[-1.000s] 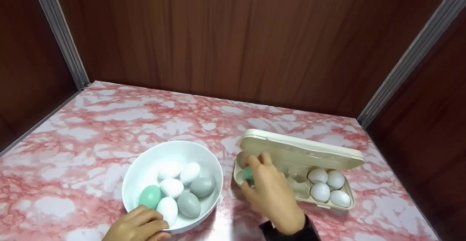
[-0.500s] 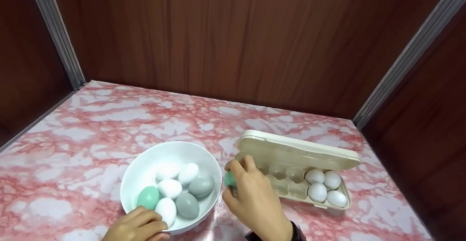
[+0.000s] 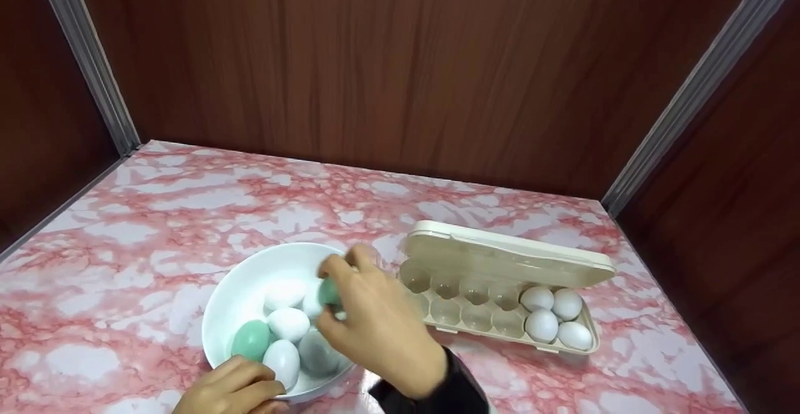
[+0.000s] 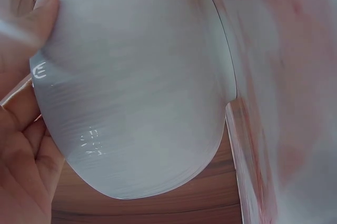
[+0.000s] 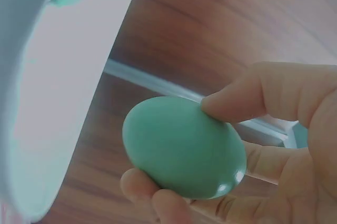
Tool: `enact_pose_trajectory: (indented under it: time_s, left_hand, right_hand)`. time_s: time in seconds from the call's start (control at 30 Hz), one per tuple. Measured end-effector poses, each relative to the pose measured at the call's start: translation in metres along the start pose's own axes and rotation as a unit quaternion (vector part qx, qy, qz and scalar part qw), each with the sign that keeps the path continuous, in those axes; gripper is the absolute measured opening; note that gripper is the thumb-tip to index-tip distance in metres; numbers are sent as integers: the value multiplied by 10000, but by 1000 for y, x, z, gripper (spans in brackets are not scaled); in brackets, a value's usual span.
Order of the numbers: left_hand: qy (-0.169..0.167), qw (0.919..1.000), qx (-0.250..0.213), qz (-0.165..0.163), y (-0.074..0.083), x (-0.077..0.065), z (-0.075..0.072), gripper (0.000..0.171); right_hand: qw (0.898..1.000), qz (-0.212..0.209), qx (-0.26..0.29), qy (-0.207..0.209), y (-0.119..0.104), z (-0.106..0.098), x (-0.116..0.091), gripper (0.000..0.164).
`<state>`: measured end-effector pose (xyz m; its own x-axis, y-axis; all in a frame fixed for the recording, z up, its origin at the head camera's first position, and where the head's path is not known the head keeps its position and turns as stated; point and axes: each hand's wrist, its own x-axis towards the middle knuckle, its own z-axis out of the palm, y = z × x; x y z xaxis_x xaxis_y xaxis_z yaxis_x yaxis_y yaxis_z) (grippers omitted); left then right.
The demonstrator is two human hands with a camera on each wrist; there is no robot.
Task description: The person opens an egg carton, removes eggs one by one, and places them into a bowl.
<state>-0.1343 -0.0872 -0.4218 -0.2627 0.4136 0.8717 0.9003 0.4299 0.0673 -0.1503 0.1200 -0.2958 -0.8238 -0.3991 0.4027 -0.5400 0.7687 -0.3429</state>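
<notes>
Head view: right fingers (image 3: 338, 268) partly hide their green egg (image 3: 327, 291).

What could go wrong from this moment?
The glossy green egg might slip from the right hand's fingertip hold. If dropped, it could knock the eggs clustered in the white bowl. The left hand grips the bowl at one side; pressing there could tip it.

Smooth green egg (image 5: 184, 148) over a white bowl (image 3: 240, 282)
The right hand (image 3: 381, 320) pinches it; the left hand (image 3: 231, 389) grips the bowl's near rim, white, grey and green eggs (image 3: 289, 324) lying inside.
</notes>
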Motion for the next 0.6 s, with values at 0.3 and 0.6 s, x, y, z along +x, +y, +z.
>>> enact_pose_trajectory:
  time_s: [0.3,0.6]
  left_hand:
    - [25,9999,156,-48,2,2,-1,36]
    - [-19,10000,82,-24,1,0,1,33]
  right_hand:
    - [9963,-155,296,-789,-20,12,41,35]
    - [9834,139,591,-1710,-19,30,73,33]
